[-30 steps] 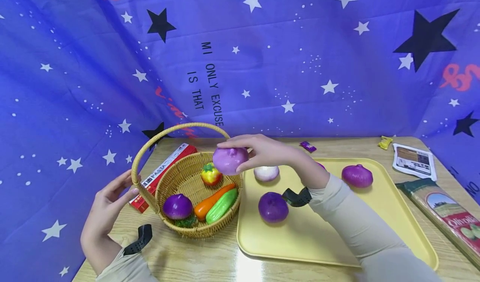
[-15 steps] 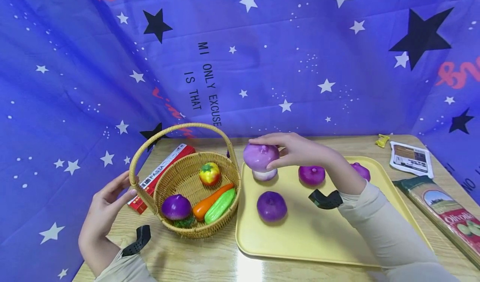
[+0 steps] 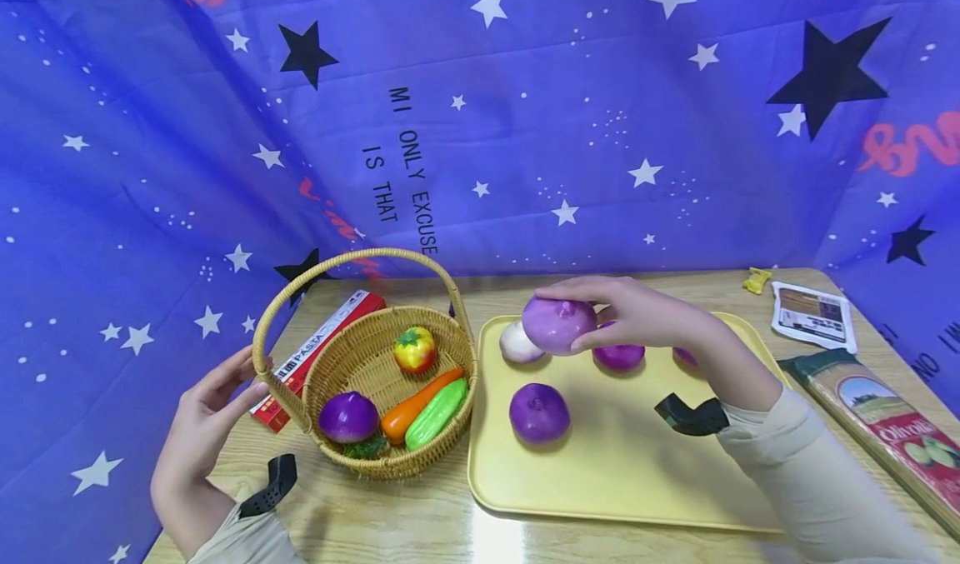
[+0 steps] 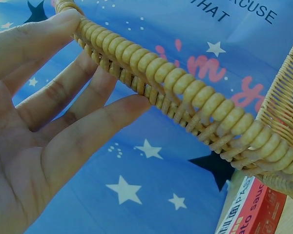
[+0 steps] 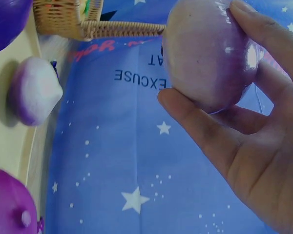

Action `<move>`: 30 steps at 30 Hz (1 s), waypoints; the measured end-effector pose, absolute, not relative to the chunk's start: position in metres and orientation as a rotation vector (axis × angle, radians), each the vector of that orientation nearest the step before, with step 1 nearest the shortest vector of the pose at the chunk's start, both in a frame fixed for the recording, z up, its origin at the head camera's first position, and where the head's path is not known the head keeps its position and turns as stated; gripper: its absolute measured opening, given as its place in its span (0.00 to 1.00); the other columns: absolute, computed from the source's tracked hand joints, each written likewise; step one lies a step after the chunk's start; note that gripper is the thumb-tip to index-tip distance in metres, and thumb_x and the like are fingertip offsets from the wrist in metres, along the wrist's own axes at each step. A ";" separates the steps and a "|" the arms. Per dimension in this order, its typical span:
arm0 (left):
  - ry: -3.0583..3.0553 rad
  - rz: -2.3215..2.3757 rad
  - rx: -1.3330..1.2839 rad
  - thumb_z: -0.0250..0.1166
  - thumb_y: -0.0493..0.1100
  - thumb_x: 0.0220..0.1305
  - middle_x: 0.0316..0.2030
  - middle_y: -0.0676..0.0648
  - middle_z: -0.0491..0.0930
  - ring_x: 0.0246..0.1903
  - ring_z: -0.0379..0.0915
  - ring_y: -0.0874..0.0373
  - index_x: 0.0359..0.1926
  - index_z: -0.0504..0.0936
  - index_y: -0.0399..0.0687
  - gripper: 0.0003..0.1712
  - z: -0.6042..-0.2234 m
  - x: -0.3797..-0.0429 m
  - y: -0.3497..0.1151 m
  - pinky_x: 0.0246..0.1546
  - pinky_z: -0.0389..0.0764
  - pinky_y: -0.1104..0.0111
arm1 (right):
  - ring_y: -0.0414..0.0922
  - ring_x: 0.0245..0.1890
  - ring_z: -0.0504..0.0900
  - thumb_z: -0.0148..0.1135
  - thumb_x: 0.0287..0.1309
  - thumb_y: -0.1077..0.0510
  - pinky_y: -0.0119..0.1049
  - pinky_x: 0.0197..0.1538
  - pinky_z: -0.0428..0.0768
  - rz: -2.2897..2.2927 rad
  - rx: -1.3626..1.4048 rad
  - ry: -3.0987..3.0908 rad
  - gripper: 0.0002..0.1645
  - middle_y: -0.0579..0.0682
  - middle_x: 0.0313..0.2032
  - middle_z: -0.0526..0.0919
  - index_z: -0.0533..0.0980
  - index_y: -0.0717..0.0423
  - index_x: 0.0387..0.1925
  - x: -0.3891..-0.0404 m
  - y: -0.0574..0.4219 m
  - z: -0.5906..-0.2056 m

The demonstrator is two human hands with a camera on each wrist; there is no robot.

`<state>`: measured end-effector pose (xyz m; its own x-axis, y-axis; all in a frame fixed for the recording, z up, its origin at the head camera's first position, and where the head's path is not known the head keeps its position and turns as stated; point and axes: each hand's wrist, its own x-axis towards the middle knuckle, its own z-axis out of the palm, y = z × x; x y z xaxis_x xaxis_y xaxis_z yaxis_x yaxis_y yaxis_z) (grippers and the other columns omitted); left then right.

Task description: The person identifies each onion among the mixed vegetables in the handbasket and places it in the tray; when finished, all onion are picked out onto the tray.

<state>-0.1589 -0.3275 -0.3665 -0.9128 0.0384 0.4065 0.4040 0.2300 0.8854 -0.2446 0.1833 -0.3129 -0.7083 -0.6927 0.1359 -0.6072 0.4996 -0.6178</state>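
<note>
My right hand [image 3: 637,318] grips a pale purple onion [image 3: 558,326] above the back of the yellow tray [image 3: 630,481]; the right wrist view shows the thumb and fingers [image 5: 200,119] round the onion. At the left, my left hand [image 3: 197,431] pinches the handle [image 4: 151,68] of a wicker basket [image 3: 397,466] between thumb and fingers. Inside the basket are a purple onion [image 3: 348,416], a carrot [image 3: 416,410], a green cucumber [image 3: 437,416] and a red-yellow tomato [image 3: 415,349]. On the tray lie a white-purple onion [image 3: 517,343], a dark purple onion [image 3: 539,413] and a magenta onion [image 3: 618,357].
A red pasta box [image 3: 322,351] lies behind the basket. Right of the tray are an Olivoila bag [image 3: 885,431], a white packet [image 3: 813,316] and a yellow wrapped candy [image 3: 757,280]. Another magenta onion [image 3: 684,356] is partly hidden by the right arm. A starry blue cloth hangs behind.
My right hand has carried the pale purple onion rightward, from over the basket's right rim to above the tray. The left hand stays at the basket handle.
</note>
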 end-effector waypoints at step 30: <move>-2.241 -1.698 -0.422 0.57 0.25 0.61 0.45 0.62 0.83 0.47 0.77 0.74 0.62 0.70 0.37 0.27 -0.366 -0.158 -0.328 0.47 0.75 0.86 | 0.25 0.54 0.67 0.70 0.48 0.50 0.31 0.48 0.82 -1.060 -1.082 2.590 0.37 0.58 0.61 0.70 0.70 0.45 0.62 -0.210 0.247 -0.365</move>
